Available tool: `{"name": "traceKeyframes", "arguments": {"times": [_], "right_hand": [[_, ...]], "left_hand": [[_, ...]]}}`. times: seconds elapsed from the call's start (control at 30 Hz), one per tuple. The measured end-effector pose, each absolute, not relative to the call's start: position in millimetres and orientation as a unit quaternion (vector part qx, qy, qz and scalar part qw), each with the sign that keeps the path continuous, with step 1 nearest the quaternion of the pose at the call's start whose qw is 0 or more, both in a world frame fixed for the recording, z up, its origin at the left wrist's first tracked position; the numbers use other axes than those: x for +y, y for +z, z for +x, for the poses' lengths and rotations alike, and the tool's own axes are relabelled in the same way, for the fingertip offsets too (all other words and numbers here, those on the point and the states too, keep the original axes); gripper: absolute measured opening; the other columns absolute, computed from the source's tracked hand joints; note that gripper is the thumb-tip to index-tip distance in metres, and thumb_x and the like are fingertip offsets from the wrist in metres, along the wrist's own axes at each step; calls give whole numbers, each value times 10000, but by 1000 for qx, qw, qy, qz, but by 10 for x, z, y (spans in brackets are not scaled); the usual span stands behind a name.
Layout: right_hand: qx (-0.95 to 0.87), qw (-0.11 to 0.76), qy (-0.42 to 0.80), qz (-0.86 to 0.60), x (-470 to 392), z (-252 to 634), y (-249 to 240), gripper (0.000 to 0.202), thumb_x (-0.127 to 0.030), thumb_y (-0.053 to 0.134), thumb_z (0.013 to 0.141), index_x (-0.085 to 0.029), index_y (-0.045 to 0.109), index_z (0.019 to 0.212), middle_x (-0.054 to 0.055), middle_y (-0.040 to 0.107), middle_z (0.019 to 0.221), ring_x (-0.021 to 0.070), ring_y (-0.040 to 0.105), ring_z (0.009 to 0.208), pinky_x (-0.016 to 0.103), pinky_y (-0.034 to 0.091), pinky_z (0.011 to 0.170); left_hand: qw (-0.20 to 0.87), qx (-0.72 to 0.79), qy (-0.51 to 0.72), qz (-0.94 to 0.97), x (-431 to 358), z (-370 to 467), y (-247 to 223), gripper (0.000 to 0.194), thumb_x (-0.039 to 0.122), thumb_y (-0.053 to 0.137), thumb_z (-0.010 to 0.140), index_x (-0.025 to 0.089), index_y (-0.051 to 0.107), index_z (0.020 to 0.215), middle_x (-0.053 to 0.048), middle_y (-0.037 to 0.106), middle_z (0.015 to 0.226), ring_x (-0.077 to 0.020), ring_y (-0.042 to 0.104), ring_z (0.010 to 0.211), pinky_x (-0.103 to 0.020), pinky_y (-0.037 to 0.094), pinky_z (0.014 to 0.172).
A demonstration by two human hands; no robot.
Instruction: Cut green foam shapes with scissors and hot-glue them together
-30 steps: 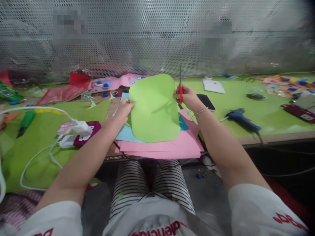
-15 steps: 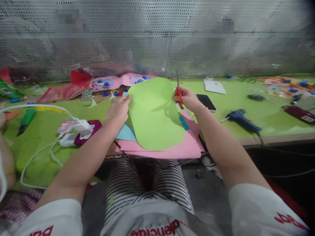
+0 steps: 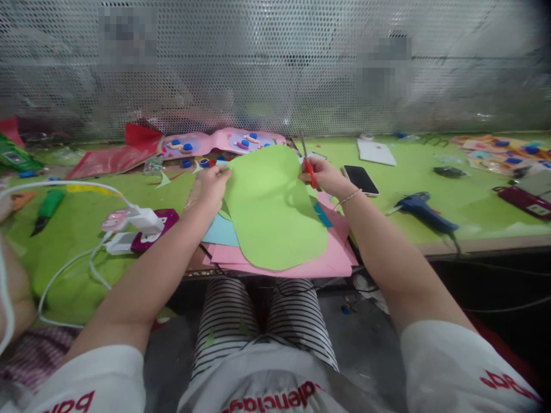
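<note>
A rounded sheet of light green paper (image 3: 275,212) is held up above the table edge. My left hand (image 3: 214,184) pinches its upper left edge between thumb and fingers. At the sheet's upper right, my right hand (image 3: 323,174) is closed on red-handled scissors (image 3: 310,172), whose blades point up and away. Whether these fingers also touch the paper is hard to tell. Beneath the sheet lie pink paper (image 3: 331,258) and a light blue piece (image 3: 221,230).
Right of my hands are a phone (image 3: 361,180), a white card (image 3: 376,152) and a blue glue gun (image 3: 426,213). To the left sit a power strip (image 3: 166,221) with chargers and cables, a green cutter (image 3: 48,209) and another person's arm (image 3: 15,287).
The green sheet has shifted slightly down and toward me. The scissors have moved a little left, their blades tilting further left.
</note>
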State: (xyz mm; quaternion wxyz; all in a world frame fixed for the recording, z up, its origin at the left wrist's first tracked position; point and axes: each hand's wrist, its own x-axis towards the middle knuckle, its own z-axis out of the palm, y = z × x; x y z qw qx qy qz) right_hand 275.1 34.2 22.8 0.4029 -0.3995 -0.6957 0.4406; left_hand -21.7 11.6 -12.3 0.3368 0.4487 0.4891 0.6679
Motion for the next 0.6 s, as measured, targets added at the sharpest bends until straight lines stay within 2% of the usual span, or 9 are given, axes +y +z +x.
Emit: {"name": "traceKeyframes", "arguments": {"times": [0.13, 0.33, 0.47, 0.6], "right_hand": [[-695, 379, 451, -413, 335, 2747, 231, 350, -243, 797, 589, -188, 479, 725, -57, 467, 594, 69, 468, 533, 226, 397, 495], [-697, 352, 445, -438, 323, 2718, 230, 388, -248, 815, 578, -193, 453, 705, -66, 447, 565, 59, 430, 505, 209, 352, 453], [-694, 368, 427, -447, 335, 2733, 231, 369, -249, 804, 585, -193, 467, 723, -61, 450, 577, 64, 415, 501, 215, 324, 433], [-679, 423, 408, -440, 387, 2763, 212, 320, -206, 772, 609, -191, 474, 724, -50, 467, 603, 74, 447, 519, 233, 369, 476]], "left_hand": [[342, 484, 677, 436, 94, -191, -95, 104, 194, 584, 705, 177, 631, 796, -17, 657, 758, -141, 613, 705, -264, 481, 676], [395, 500, 653, 410, 20, -107, -5, 203, 128, 479, 695, 183, 603, 846, -9, 635, 719, -149, 608, 625, -256, 457, 559], [423, 486, 660, 387, -5, -81, 38, 155, 123, 500, 683, 172, 582, 804, -9, 614, 680, -126, 578, 575, -233, 425, 508], [432, 498, 628, 413, -82, -43, 88, 109, 120, 590, 641, 169, 584, 738, 0, 567, 601, -109, 526, 516, -218, 367, 451]]}}
